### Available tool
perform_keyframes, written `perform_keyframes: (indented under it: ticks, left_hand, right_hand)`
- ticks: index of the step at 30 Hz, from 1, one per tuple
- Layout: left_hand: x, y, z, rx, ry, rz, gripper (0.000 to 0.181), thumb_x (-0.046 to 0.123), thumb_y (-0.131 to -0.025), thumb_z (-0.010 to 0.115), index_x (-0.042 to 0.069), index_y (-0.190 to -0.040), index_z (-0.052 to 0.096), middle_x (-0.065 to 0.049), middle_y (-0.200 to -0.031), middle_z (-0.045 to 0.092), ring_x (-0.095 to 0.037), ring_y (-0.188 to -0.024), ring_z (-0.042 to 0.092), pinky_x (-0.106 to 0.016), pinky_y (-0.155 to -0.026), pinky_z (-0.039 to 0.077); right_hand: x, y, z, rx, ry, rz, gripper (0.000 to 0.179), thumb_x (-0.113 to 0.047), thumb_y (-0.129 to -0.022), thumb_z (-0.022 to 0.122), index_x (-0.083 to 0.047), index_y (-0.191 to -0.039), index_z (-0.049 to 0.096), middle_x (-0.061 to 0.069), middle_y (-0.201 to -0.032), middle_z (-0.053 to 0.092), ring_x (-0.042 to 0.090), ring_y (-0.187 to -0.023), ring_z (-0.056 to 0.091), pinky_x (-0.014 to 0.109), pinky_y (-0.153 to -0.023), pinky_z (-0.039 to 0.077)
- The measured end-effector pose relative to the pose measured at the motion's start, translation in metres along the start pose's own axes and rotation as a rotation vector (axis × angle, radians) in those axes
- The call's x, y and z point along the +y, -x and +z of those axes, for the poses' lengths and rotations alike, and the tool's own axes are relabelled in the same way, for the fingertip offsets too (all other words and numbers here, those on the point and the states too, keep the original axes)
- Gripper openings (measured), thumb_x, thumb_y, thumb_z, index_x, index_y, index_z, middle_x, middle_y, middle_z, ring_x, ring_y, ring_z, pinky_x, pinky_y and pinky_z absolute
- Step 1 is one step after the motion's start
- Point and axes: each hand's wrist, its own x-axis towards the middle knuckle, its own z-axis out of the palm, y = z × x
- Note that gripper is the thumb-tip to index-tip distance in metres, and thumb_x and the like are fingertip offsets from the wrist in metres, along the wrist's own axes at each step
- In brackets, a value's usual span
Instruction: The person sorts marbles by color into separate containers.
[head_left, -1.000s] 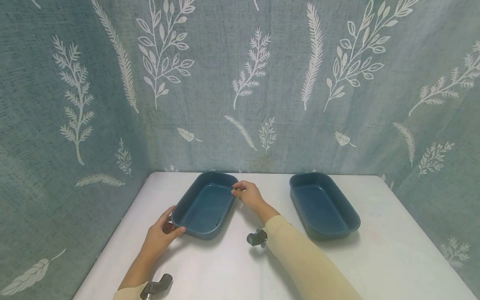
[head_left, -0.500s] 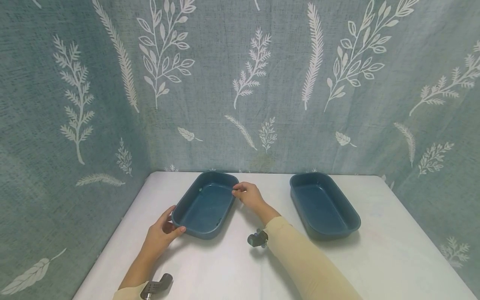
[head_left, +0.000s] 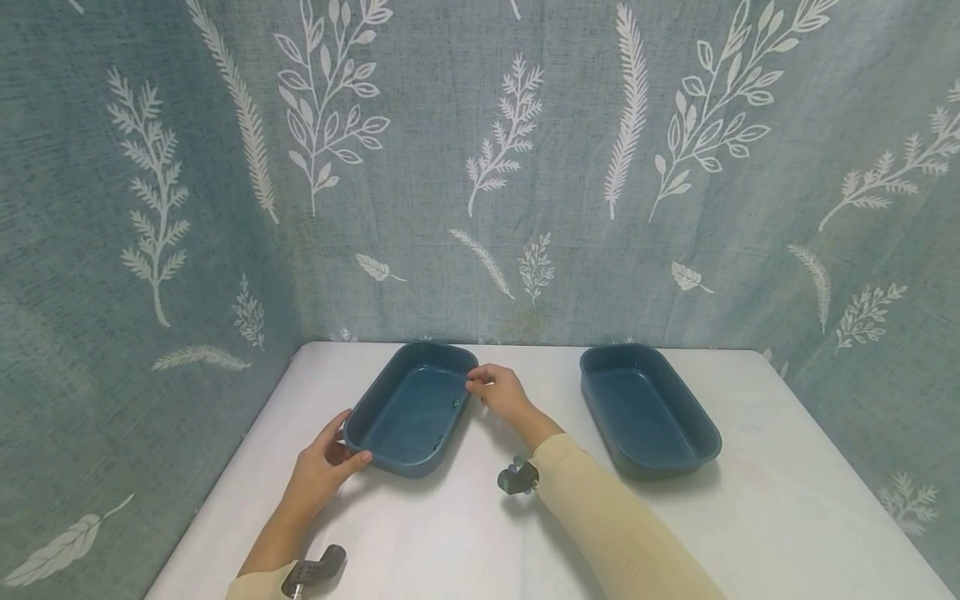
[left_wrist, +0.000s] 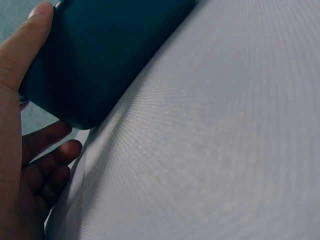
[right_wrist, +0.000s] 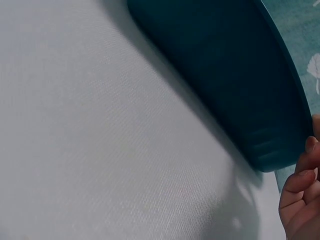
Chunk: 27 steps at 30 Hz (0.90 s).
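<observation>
A dark teal rectangular tray (head_left: 412,417) with rounded corners is on the left of the white table. My left hand (head_left: 318,467) grips its near left corner, thumb on the rim. In the left wrist view, that thumb (left_wrist: 30,40) lies along the tray's wall and the other fingers are by its lower corner. My right hand (head_left: 498,390) pinches the far right rim; in the right wrist view its curled fingers (right_wrist: 302,187) are at the tray's end. Inside the tray, a small greenish round thing (head_left: 456,403) is near the right wall, with tiny dark shapes (head_left: 438,442) nearer the front.
A second matching tray (head_left: 648,408) stands to the right, beyond my right forearm. The white cloth-covered table (head_left: 420,542) reaches back to a grey-green curtain (head_left: 420,167) with a white leaf print. Dark wrist cameras (head_left: 315,573) stick out from both sleeves.
Inside the left tray, the small greenish thing has gone from near the far left wall to the right wall. Both hands keep their hold, and the tray has barely shifted.
</observation>
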Motion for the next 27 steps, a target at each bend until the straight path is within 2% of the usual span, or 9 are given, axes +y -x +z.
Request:
perform_keyframes:
  ticks: [6,8,15,21,27]
  left_hand:
    - [-0.001,-0.001,0.001,-0.002,0.007,0.002,0.088,0.045,-0.081,0.078,0.016,-0.151,0.034,-0.020,-0.128,0.057,-0.027,-0.098,0.060,-0.045,-0.081,0.049]
    - [-0.002,-0.001,0.001,-0.001,0.011,0.004,0.087,0.044,-0.081,0.078,0.016,-0.151,0.034,-0.021,-0.129,0.057,-0.028,-0.099,0.061,-0.047,-0.083,0.049]
    - [-0.003,-0.002,-0.001,0.005,0.010,0.026,0.085,0.040,-0.082,0.078,0.015,-0.151,0.035,-0.021,-0.126,0.059,-0.026,-0.095,0.061,-0.047,-0.082,0.048]
    - [0.001,-0.002,-0.003,0.002,0.011,0.029,0.083,0.039,-0.084,0.077,0.014,-0.151,0.034,-0.020,-0.123,0.060,-0.025,-0.094,0.061,-0.045,-0.082,0.048]
    - [0.003,-0.002,-0.003,-0.008,0.007,0.002,0.085,0.043,-0.083,0.077,0.015,-0.151,0.034,-0.021,-0.127,0.058,-0.028,-0.099,0.061,-0.044,-0.082,0.048]
  right_hand:
    - [0.001,0.006,-0.008,-0.003,-0.020,-0.036,0.020,-0.012,-0.091,0.069,-0.003,-0.109,0.068,0.007,-0.090,0.065,0.030,-0.078,0.064,0.030,-0.064,0.051]
    - [0.003,0.007,-0.011,-0.001,-0.019,-0.038,0.020,-0.013,-0.091,0.069,-0.003,-0.108,0.068,0.006,-0.090,0.066,0.032,-0.079,0.065,0.031,-0.065,0.051]
    - [0.007,0.019,-0.023,0.008,-0.001,-0.019,0.019,-0.014,-0.091,0.069,-0.007,-0.109,0.069,0.005,-0.098,0.068,0.020,-0.081,0.064,0.033,-0.071,0.053]
    - [0.009,0.031,-0.033,0.019,-0.041,-0.009,0.019,-0.014,-0.092,0.067,-0.007,-0.110,0.068,0.005,-0.100,0.067,0.023,-0.097,0.063,0.036,-0.080,0.053]
    - [0.011,0.047,-0.042,0.031,-0.038,0.018,0.021,-0.017,-0.092,0.067,-0.008,-0.111,0.068,0.005,-0.104,0.067,0.024,-0.100,0.062,0.036,-0.081,0.054]
